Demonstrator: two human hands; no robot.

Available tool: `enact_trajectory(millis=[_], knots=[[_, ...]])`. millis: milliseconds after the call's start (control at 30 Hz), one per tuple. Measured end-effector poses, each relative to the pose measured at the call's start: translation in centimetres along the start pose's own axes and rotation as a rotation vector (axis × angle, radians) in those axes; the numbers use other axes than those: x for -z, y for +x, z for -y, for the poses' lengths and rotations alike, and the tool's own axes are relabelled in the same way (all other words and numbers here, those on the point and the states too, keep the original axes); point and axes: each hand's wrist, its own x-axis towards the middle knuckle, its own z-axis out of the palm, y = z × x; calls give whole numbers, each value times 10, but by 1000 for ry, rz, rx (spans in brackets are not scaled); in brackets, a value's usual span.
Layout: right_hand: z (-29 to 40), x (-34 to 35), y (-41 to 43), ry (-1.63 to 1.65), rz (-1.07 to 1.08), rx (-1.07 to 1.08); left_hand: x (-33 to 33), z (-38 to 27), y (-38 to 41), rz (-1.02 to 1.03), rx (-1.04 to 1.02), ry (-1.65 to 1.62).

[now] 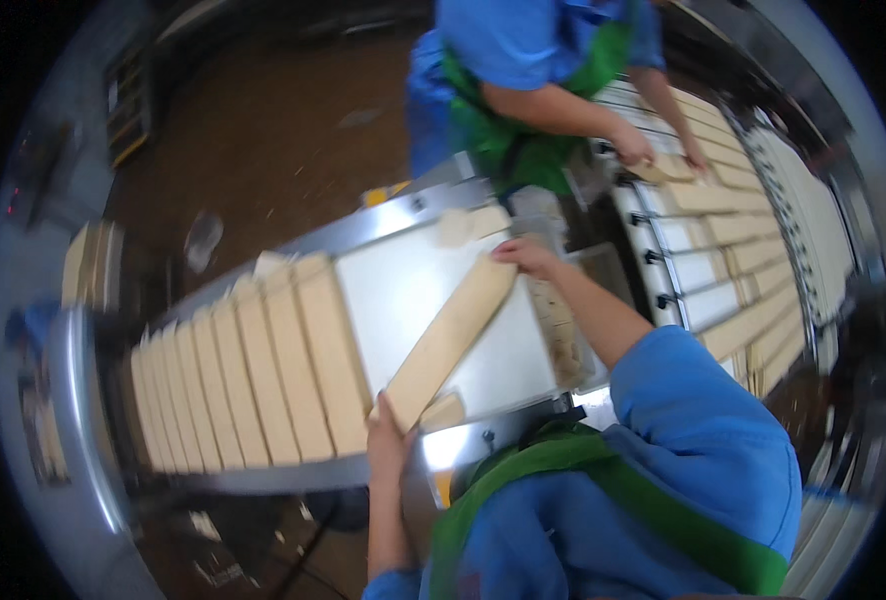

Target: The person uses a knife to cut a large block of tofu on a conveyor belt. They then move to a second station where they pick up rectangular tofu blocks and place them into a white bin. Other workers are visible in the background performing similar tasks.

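Note:
A long, flat beige strip [450,341] lies slantwise over a white conveyor belt [390,289]; the picture does not settle its material. My left hand [389,442] grips its near end, beside the belt's near edge. At the far end, the fingers of my right hand [529,256] pinch the strip's corner. To the left, several similar strips [274,367] lie side by side across the belt. Short beige pieces [476,225] rest near the belt's far right corner, and another short piece [443,412] sits by my left hand.
Metal side rails [386,221] border the belt. Beyond its right end stands a bin [555,330] holding beige pieces. A co-worker [540,97] in a blue shirt and green apron handles a strip at a second conveyor [735,247] with rods and more strips. Scraps litter the brown floor [300,112].

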Motion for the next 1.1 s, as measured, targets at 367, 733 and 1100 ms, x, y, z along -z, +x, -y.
enact_trajectory(millis=[367,733,1100], knots=[[11,-46,-99,-1109,-50,398,-23,-26,28,-96,-41,-6],[-10,163,-339,-762,-609,258,-74,-289,-17,-82,-404,-28],[-102,381,-374,-629,-1132,-310,-209,-433,-8,194,-722,-191]])
